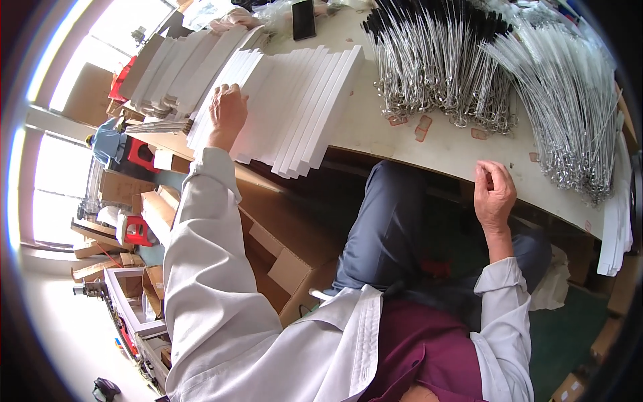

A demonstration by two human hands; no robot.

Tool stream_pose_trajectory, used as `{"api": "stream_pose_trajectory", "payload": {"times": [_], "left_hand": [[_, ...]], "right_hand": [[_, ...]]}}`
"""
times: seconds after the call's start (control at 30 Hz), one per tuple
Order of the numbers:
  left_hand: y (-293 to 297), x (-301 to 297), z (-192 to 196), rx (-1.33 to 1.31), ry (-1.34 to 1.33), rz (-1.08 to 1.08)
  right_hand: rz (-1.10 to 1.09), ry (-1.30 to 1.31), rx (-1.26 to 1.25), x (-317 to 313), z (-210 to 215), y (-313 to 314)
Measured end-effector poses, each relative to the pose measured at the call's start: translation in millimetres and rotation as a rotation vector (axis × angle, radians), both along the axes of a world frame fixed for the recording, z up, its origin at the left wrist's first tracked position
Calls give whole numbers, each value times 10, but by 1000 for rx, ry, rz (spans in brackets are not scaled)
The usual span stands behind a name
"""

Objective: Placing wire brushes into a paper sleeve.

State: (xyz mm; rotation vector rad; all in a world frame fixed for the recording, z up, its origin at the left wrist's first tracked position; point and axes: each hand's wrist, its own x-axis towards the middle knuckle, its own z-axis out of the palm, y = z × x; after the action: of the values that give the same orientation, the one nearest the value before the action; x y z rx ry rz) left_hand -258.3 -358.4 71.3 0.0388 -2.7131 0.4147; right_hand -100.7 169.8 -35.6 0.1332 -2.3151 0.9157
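Observation:
My left hand (226,115) lies on a row of long, narrow white boxes (305,107) at the table's near left. Its fingers and thumb bend around one box at the row's left end; their tips are partly hidden. My right hand (494,197) is held just off the table's front edge, above my lap, fingers curled together. Nothing shows in it, though the inside of the hand is hidden. Beyond it lie a bundle of thin wire brushes with looped ends and black bristles (442,67) and another bundle with clear bristles (562,100).
More white boxes (177,74) are stacked farther left. A black phone (303,20) lies at the back of the table (365,110). An opened cardboard carton (284,258) stands below the edge. White strips (615,234) hang at the right. Another person (107,142) is far left near red stools (140,155).

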Motion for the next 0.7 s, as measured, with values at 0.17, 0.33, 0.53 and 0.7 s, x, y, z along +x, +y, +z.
{"api": "stream_pose_trajectory", "payload": {"times": [0.17,0.33,0.53,0.7], "left_hand": [[-8,36,-131,-102,157,-193],[948,447,156,354,74,-438],[2106,718,-202,668,-34,-635],[2420,532,-828,816,98,-624]], "right_hand": [[-34,54,63,12,50,46],[-18,82,-12,-29,29,58],[112,-50,-297,280,368,298],[-264,26,-125,818,674,1244]]}}
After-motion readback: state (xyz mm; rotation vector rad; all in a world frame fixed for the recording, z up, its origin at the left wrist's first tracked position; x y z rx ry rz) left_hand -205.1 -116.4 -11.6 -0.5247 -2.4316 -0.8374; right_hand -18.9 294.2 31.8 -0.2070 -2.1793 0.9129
